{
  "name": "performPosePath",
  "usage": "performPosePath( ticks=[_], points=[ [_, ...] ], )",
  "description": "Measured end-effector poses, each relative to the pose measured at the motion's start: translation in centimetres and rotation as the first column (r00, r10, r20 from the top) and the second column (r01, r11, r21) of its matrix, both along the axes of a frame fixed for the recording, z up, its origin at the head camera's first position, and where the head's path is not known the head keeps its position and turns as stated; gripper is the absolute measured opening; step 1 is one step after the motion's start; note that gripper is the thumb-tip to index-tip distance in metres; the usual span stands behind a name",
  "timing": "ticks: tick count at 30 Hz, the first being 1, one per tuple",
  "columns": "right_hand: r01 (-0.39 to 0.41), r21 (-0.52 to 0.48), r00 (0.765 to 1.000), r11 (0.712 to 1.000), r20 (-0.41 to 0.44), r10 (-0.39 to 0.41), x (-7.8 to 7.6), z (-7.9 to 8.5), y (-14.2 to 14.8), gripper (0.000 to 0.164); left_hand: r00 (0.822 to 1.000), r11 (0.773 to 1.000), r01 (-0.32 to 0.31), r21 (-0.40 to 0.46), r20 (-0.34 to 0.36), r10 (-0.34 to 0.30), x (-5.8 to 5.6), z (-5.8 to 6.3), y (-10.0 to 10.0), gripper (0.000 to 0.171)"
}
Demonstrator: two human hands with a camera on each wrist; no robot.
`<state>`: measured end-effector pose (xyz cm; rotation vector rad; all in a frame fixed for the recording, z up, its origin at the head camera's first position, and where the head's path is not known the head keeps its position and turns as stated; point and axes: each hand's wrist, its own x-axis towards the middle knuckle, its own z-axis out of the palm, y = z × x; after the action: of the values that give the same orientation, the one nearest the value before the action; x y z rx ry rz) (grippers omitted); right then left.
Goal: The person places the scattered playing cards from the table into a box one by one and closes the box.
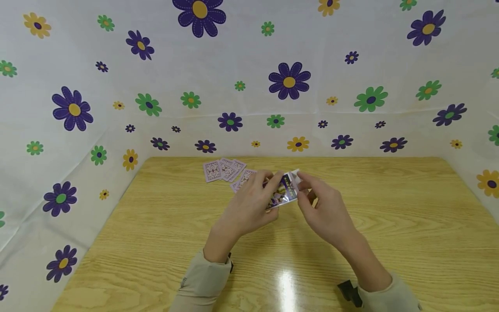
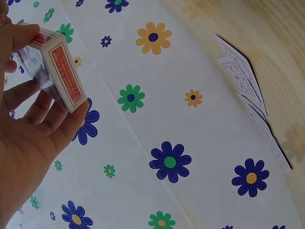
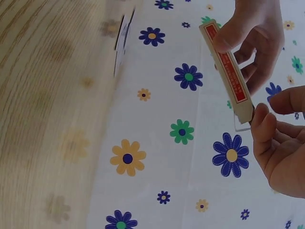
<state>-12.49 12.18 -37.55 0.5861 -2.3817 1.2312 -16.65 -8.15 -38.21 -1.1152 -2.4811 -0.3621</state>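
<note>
A small playing card box (image 1: 286, 191) with a dark, glossy picture front is held off the table between both hands. My left hand (image 1: 249, 203) grips its left part, thumb on one edge and fingers spread along the other. A red panel with small print runs along the narrow side of the box (image 2: 66, 74) in the left wrist view. At the other end, a white flap (image 1: 295, 172) sticks out, and my right hand (image 1: 327, 210) has curled fingers and thumb on that end. In the right wrist view, the right fingertips (image 3: 263, 119) meet the box's end corner.
Several patterned playing cards (image 1: 213, 171) lie face down near the back edge of the wooden table (image 1: 156, 242), partly overlapping. Some are half hidden by the left hand. A white cloth (image 1: 249, 56) printed with flowers rises behind the table and along its sides.
</note>
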Motion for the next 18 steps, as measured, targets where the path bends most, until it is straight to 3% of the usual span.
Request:
performPosePath(
  ticks=[4,8,13,18],
  points=[
    [0.06,0.13,0.993,0.99,-0.106,-0.046,0.6,0.1,-0.5,0.041,1.0,1.0,-0.004,-0.004,-0.021,0.004,0.1,0.1,0.1,0.073],
    [0.114,0.258,0.979,0.959,-0.191,-0.065,1.1,0.0,-1.1,0.047,0.999,1.0,-0.013,0.005,-0.031,0.013,0.2,0.2,0.1,0.073],
    [0.13,0.324,0.982,0.937,-0.174,-0.076,1.5,-0.1,-1.8,0.051,0.999,0.999,-0.04,0.033,-0.023,0.04,0.1,0.1,0.0,0.074],
    [0.109,0.295,0.988,0.949,-0.134,-0.072,1.6,0.0,-1.9,0.052,0.997,0.995,-0.071,0.072,-0.025,0.072,0.0,0.2,-0.1,0.075]
  ],
)
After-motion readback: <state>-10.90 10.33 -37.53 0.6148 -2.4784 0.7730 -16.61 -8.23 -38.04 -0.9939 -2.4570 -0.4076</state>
